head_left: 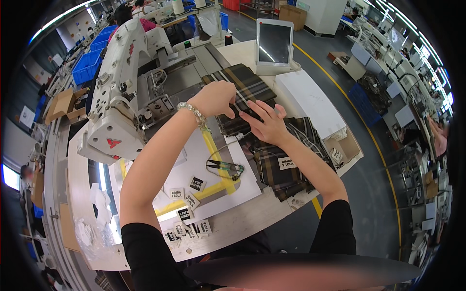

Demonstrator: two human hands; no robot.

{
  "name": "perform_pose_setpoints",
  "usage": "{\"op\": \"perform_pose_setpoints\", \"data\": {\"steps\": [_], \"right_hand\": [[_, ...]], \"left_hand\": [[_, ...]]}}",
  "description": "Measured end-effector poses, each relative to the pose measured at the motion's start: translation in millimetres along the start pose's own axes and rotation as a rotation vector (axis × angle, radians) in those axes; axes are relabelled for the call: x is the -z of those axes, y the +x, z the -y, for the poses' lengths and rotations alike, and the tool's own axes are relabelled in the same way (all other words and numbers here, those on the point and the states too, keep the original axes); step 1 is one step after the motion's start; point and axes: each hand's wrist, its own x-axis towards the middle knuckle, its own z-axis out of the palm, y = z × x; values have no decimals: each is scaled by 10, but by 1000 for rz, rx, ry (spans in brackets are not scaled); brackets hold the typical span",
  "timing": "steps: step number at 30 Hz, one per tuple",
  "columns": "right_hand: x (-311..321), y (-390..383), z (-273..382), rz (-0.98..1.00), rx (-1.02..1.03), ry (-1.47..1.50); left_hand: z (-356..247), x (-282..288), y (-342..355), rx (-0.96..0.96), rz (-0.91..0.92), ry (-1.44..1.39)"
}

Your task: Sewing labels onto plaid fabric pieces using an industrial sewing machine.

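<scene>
A folded stack of dark plaid fabric [250, 80] lies beside the sewing machine bed. My left hand [217, 98], with a beaded bracelet on its wrist, is closed at the stack's near left edge, its curled fingers gripping the plaid cloth; the fingertips are partly hidden. My right hand [266, 122] lies over the near side of the same stack, fingers spread and touching the cloth. A second plaid pile [276, 167], with a pale label [287, 163] on top, sits under my right forearm. Green-handled thread snips [224, 166] rest on the white sheet nearer to me.
A white industrial sewing machine [114, 94] stands at the left. Several black and white labels [191, 199] are scattered near the table's front. A tablet-like screen [274, 42] stands at the back. White paper sheets [310, 102] are stacked at the right, above an open box [347, 145].
</scene>
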Motion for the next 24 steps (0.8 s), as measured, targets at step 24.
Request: {"op": "perform_pose_setpoints", "data": {"steps": [24], "right_hand": [[359, 537, -121, -523, -504, 687]], "left_hand": [[66, 110, -381, -65, -803, 181]]}}
